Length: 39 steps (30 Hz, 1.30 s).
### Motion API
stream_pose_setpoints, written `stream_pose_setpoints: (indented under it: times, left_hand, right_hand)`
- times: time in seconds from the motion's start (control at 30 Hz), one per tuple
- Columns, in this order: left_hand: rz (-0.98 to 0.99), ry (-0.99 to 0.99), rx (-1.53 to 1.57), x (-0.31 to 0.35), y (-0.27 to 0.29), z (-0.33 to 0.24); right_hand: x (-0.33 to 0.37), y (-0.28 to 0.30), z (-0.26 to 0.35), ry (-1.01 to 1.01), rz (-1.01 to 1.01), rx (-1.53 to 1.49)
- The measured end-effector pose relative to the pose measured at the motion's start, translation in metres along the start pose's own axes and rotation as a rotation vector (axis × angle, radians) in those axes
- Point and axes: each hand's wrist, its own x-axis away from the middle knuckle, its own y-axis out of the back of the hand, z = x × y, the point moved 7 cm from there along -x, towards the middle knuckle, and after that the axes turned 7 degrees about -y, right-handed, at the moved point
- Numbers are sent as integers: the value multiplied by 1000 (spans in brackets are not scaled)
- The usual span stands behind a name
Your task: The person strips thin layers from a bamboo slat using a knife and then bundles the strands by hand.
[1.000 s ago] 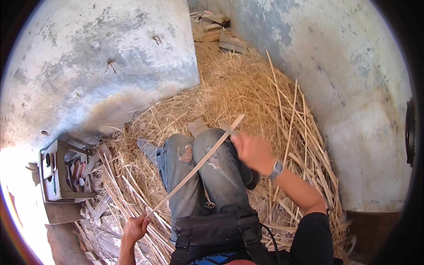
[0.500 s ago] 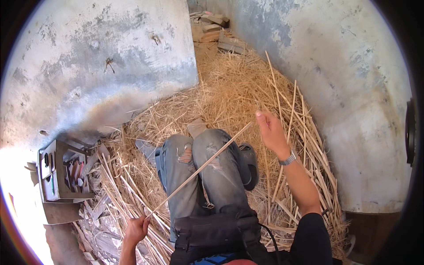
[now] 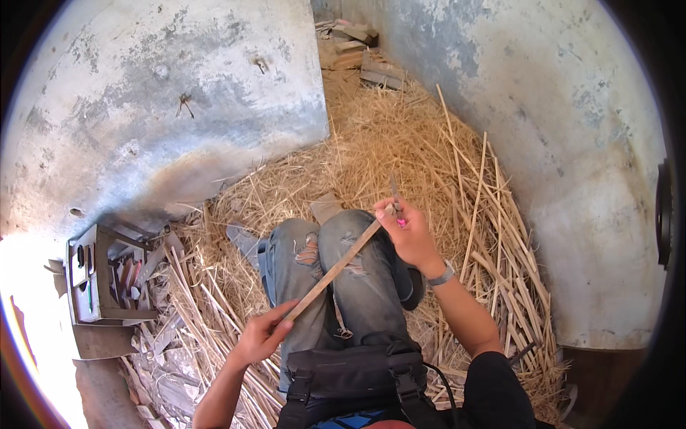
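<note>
A flat bamboo strip [image 3: 334, 270] slants across my knees. My left hand [image 3: 261, 333] pinches its lower end between thumb and fingers, above my left thigh. At the upper end, my right hand [image 3: 413, 239] is closed round a small knife [image 3: 394, 189]. The narrow blade points away from me, and a bit of pink shows at the grip. My right thumb lies against the strip's tip, where the blade meets or nearly meets it; the exact contact is too small to tell.
Loose shavings [image 3: 386, 136] cover the floor ahead. Long strips [image 3: 500, 264] lie along the right wall, and more strips [image 3: 207, 307] lie at left. A small wooden stool-like box [image 3: 107, 275] with items inside stands far left. Wood blocks [image 3: 382, 71] sit in the back corner.
My right hand has moved left and nearer to me, onto the strip's upper end. My left hand has shifted up and right. The strip between them now appears shorter and broader.
</note>
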Motion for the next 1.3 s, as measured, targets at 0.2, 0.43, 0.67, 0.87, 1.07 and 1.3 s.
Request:
stream_pose_setpoints:
  times: [0.2,0.43,0.67,0.87,1.07,1.3]
  left_hand:
    - [88,74,331,-30,-25,-16]
    - [115,214,675,-12,-38,-3]
    - [102,211,686,-5,-36,-1]
    - [176,264,768,-7,-38,-7]
    - [206,268,700,-9,-41,-10]
    - [191,277,718,-7,-38,-11]
  right_hand:
    - [30,7,31,-3,-329,348]
    - [29,-1,1,45,-108,735]
    - [20,-12,16,101,0,786]
    - [40,-21,15,181,103,884]
    - [31,-11,14,127,51,868]
    - [15,-2,5,128,56,958]
